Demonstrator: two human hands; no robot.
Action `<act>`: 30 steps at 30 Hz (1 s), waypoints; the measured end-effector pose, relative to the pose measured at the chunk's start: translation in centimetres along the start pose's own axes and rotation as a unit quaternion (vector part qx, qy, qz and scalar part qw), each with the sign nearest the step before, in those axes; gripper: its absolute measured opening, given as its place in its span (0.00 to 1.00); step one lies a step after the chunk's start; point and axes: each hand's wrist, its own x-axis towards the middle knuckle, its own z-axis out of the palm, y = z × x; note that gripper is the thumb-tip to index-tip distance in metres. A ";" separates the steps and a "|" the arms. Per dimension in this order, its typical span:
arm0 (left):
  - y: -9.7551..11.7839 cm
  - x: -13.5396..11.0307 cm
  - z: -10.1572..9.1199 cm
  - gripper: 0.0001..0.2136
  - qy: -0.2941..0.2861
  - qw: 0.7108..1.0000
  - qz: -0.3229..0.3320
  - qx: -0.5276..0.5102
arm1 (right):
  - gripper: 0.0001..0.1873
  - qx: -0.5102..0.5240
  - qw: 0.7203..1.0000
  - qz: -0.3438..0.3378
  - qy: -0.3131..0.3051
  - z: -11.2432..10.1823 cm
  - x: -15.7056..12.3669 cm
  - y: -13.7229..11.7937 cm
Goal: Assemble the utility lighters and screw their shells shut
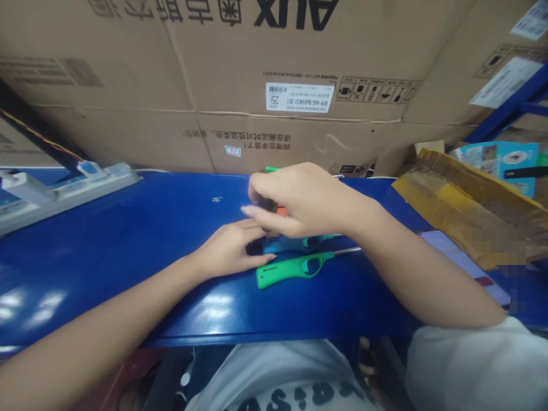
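Note:
Several long-necked gas lighters lie side by side on the blue table. Nearest me is a green lighter (289, 271), its metal neck pointing right. A blue lighter (282, 245) lies just behind it, partly covered. My left hand (231, 245) rests at the handle ends, thumb and fingers apart around the blue lighter's end; its fingertips are partly hidden. Above them my right hand (303, 200) is bent over with curled fingers and thumb, and what they hold is hidden. An orange piece (281, 211) shows between its fingers. A bit of green (271, 169) peeks out behind this hand.
A large cardboard box (214, 85) walls off the back of the blue table (141, 228). At the left lies a white power strip (68, 194) with plugs. On the right are a phone (466, 265), partly behind my forearm, and a yellow-brown taped package (471, 205).

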 end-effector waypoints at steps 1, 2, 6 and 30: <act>0.0 0.0 0.0 0.17 0.000 1.000 0.002 0.000 | 0.15 0.000 1.000 -0.004 0.001 0.0 0.0 0.0; 0.0 0.0 0.0 0.16 0.002 1.000 0.002 0.002 | 0.14 0.003 1.000 -0.011 0.006 0.0 0.0 0.0; 0.1 0.0 -0.1 0.16 0.002 1.000 -0.011 0.011 | 0.16 0.006 1.000 -0.016 0.005 0.0 0.0 0.0; -0.1 0.2 0.0 0.12 0.011 1.000 -0.006 -0.018 | 0.14 0.013 1.000 -0.007 -0.008 -0.8 -0.2 -0.2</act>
